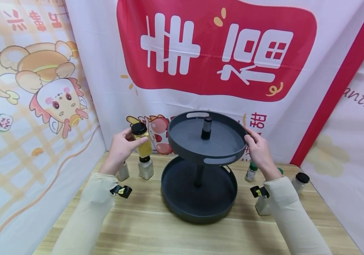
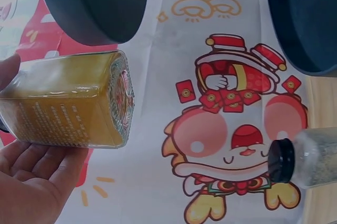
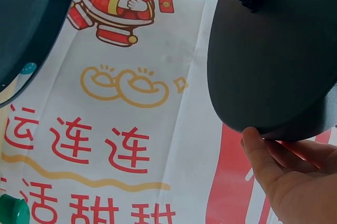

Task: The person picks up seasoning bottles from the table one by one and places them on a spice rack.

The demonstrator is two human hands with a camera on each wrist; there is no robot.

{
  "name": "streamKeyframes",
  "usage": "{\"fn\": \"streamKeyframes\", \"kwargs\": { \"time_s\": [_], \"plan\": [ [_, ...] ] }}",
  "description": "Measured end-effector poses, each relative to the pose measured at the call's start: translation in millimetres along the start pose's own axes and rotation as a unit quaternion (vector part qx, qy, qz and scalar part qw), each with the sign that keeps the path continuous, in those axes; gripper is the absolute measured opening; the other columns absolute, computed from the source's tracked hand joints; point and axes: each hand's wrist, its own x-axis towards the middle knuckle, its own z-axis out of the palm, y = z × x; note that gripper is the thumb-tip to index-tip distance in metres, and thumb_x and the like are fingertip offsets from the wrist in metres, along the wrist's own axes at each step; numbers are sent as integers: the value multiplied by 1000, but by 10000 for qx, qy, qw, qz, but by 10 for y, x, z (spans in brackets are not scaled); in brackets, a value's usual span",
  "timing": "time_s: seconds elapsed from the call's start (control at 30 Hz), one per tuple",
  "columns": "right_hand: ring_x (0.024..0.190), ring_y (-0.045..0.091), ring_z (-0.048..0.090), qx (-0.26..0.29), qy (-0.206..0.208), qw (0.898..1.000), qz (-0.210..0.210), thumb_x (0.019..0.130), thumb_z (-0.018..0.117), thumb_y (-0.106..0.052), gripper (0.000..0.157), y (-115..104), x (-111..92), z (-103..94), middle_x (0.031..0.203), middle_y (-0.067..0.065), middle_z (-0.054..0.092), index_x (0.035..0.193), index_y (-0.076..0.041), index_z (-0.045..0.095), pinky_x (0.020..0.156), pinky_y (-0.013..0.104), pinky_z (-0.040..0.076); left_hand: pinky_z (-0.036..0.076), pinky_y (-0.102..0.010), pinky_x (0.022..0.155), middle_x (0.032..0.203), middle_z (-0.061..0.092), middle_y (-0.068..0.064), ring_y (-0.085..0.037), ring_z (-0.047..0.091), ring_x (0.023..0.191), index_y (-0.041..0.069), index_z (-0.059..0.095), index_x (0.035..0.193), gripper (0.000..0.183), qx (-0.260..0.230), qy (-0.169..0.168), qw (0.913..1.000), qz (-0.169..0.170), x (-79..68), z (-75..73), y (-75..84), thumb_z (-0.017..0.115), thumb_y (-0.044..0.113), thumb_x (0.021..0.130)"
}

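My left hand (image 1: 122,148) grips a glass spice jar (image 1: 144,147) of yellow powder with a black lid, raised left of the upper tray. In the left wrist view the jar (image 2: 66,100) lies sideways, its base facing right. My right hand (image 1: 259,150) holds the rim of the upper tray (image 1: 188,136) of a dark grey two-tier round rack. Under that tray, in the right wrist view, the fingers (image 3: 263,163) touch its edge. The lower tray (image 1: 197,202) stands on the table, joined by a central post (image 1: 199,175). No jars show on either tray.
Behind the left hand, a black-lidded jar (image 1: 146,169) and another jar (image 1: 123,172) stand on the wooden table (image 1: 137,226). To the right are a green-capped bottle (image 1: 250,173), a jar (image 1: 262,206) partly behind the forearm and a black-lidded jar (image 1: 300,181). A printed cloth (image 1: 105,63) hangs behind.
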Motion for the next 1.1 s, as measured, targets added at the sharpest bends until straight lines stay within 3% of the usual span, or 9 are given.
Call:
{"fn": "streamKeyframes", "kwargs": {
  "time_s": [0.13,0.3,0.6,1.1],
  "plan": [
    [124,30,41,-28,0,10000,21,103,34,-32,49,0,0,-4,146,16,38,145,-8,37,98,50,35,40,-32,66,84,53,-10,-23,46,79,5,60,118,56,9,14,10000,36,38,9,69,75,43,79],
    [122,29,42,-49,23,10000,38,103,34,-32,49,-9,7,-8,145,15,39,145,-8,37,96,48,36,40,-33,69,86,54,-10,-24,46,82,9,60,124,60,-137,32,9999,-66,75,26,138,76,44,77],
    [124,28,41,-14,20,9999,124,102,35,-31,48,-19,19,-5,146,14,39,145,-9,38,102,50,32,45,-35,82,105,62,-13,-23,53,95,7,58,125,64,-274,-46,9995,117,158,53,280,75,46,77],
    [125,29,41,31,-13,9998,207,102,35,-31,48,-5,32,6,146,14,38,145,-9,38,103,51,32,45,-44,90,114,61,-12,-26,52,103,11,56,129,60,-481,-130,9987,64,285,101,491,74,41,80]
  ]
}}
